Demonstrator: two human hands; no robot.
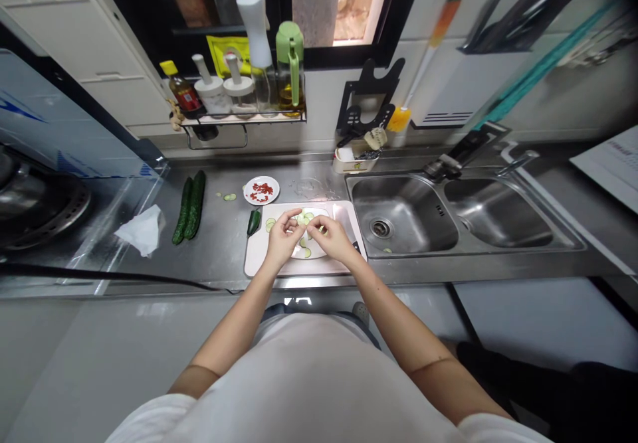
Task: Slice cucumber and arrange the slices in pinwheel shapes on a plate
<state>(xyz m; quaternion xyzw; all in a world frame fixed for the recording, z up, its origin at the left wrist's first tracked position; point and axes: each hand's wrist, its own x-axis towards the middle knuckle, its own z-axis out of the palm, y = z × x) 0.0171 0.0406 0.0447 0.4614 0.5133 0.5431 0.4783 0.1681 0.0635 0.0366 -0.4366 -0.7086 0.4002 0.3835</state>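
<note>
A pale cutting board (256, 259) lies at the counter's front edge, with a white plate (323, 213) on it. Both my hands meet above the plate. My left hand (286, 236) and my right hand (329, 236) pinch with thumb and fingers close together; what is between the fingertips is too small to make out. Thin cucumber slices (305, 217) lie on the plate just behind the fingertips, and more slices (270, 224) rest on the board beside my left hand. At the board's left edge sits a cut cucumber piece (254, 222).
Two whole cucumbers (189, 207) and a crumpled white tissue (143, 230) are on the left. A small plate of chopped red pieces (261, 190) stands behind the board. To the right is a double sink (406, 214); a bottle rack (244, 119) hangs above the counter.
</note>
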